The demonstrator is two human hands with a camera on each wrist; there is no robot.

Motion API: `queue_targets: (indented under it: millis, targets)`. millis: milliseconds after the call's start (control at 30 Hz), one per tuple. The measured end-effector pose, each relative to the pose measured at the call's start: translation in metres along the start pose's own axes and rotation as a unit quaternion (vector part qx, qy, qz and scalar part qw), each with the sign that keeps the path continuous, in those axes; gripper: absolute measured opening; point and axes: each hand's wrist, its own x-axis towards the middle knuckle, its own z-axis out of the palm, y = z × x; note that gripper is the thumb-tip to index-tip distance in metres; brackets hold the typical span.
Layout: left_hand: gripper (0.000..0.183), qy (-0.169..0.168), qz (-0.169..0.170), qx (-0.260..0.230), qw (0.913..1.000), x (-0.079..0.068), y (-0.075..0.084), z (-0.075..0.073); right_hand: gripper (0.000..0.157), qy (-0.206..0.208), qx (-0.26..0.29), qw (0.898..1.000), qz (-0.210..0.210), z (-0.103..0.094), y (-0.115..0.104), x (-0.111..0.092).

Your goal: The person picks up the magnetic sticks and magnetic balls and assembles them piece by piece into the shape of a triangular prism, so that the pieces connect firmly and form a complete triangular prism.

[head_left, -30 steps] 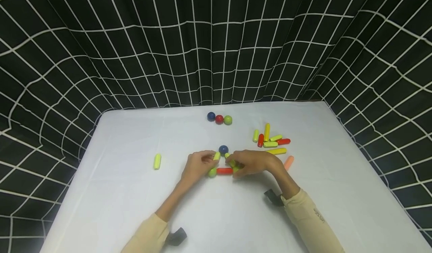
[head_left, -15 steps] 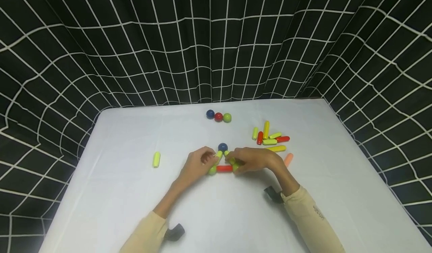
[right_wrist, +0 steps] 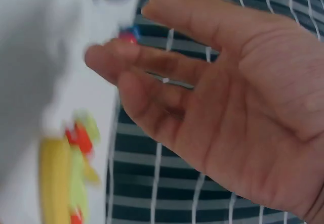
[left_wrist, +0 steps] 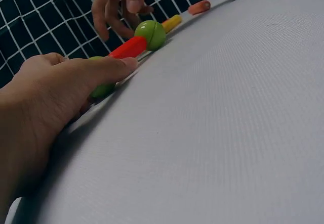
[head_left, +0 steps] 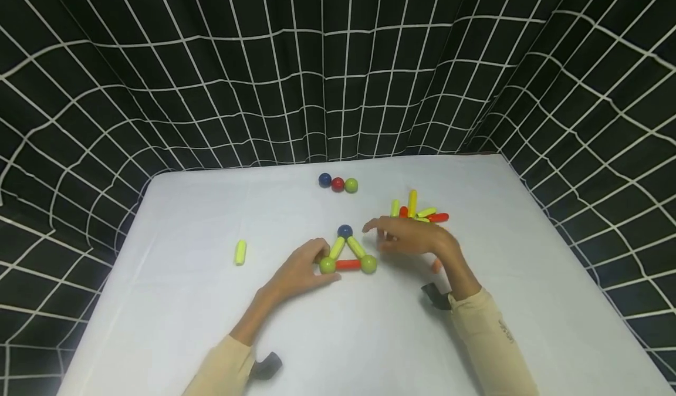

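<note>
A triangle of rods and balls lies on the white table: a blue ball (head_left: pixel 345 232) at the far corner, a green ball (head_left: pixel 369 264) at the right corner and another green ball (head_left: pixel 327 266) at the left. Two yellow-green rods (head_left: pixel 356 247) form its sides and a red rod (head_left: pixel 348 264) its near edge. My left hand (head_left: pixel 302 270) holds the left green ball, thumb in front and fingers behind it. Right of the triangle, my right hand (head_left: pixel 409 235) hovers with loosely bent fingers and nothing in them, as the right wrist view (right_wrist: pixel 217 92) shows.
Several red, yellow and yellow-green rods (head_left: pixel 413 202) lie beyond my right hand, partly hidden by it, with an orange rod (head_left: pixel 436 266) below. Blue, red and green balls (head_left: pixel 338 184) sit in a row at the back. One yellow-green rod (head_left: pixel 240 252) lies left.
My right hand has let go of the triangle's right side and moved right. My left hand has shifted from the left rod down to the left green ball. Both side rods now meet the blue ball.
</note>
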Motion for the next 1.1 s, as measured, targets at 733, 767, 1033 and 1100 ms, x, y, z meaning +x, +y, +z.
queue_targets:
  millis: [733,767,1033,1100]
  targets:
    - [0.045,0.024,0.032,0.016,0.9991,-0.003,-0.004,0.000,0.028,0.100,-0.064,0.977,0.179,-0.013,0.065,-0.001]
    - [0.045,0.024,0.036,0.017,0.9989,-0.003,-0.005,0.001,0.029,0.099,-0.068,0.975,0.188,-0.011,0.066,0.000]
    - [0.048,0.019,0.036,0.013,0.9991,0.000,-0.006,0.002,0.029,0.125,-0.101,0.968,0.195,-0.008,0.069,0.001]
    - [0.048,0.016,0.033,0.012,0.9993,0.000,-0.006,0.002,0.028,0.132,-0.107,0.968,0.185,-0.010,0.067,-0.001]
